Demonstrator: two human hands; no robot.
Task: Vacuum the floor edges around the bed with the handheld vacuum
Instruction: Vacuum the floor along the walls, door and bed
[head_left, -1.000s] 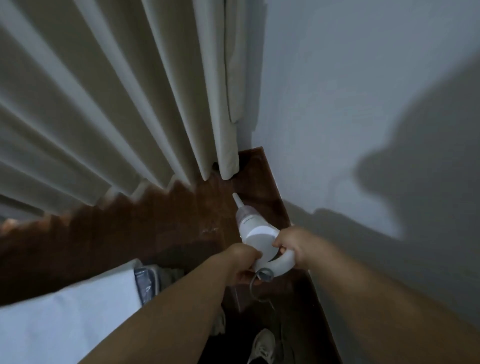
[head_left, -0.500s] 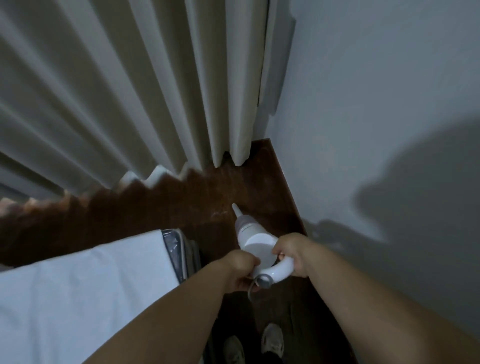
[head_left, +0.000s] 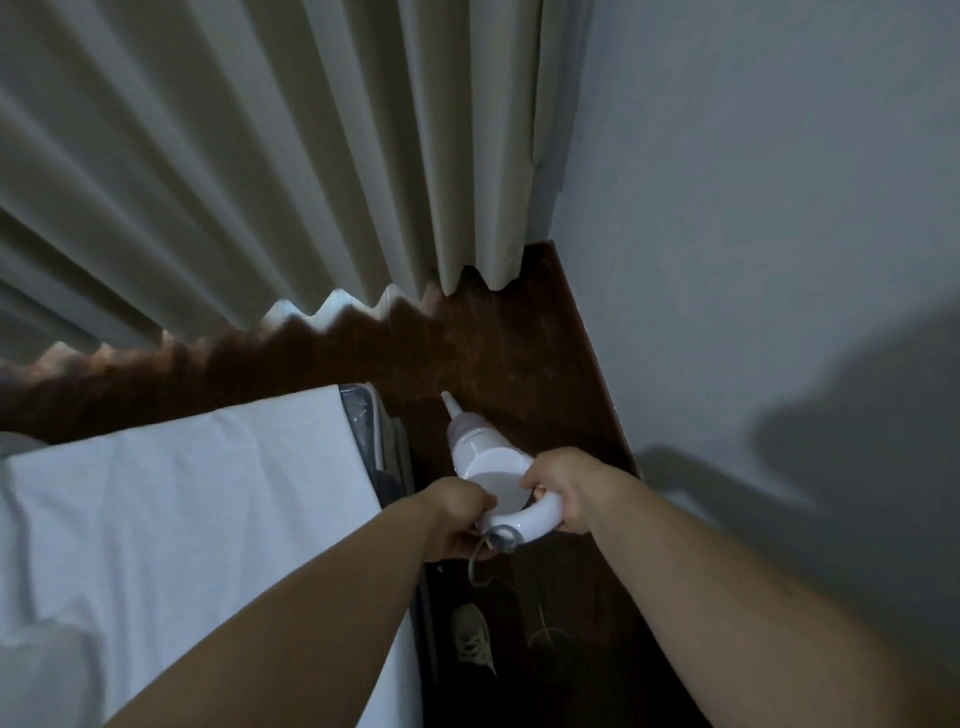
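Observation:
The white handheld vacuum (head_left: 480, 457) hangs over the dark wooden floor (head_left: 498, 353), its narrow nozzle pointing up-left toward the bed corner. My right hand (head_left: 563, 491) grips the curved white handle. My left hand (head_left: 460, 517) is curled round the handle's rear end by the grey cord. The bed (head_left: 182, 499), under a white sheet, fills the lower left; its corner lies just left of the vacuum.
Pleated beige curtains (head_left: 260, 182) hang along the far side, hems just above the floor. A pale wall (head_left: 753, 234) runs down the right, leaving a narrow floor strip beside the bed. Two shoes (head_left: 472, 642) show below my hands.
The view has swung so that more of the bed shows at the left and the room corner sits farther away. The vacuum and both hands have drawn back along the floor strip, grip unchanged.

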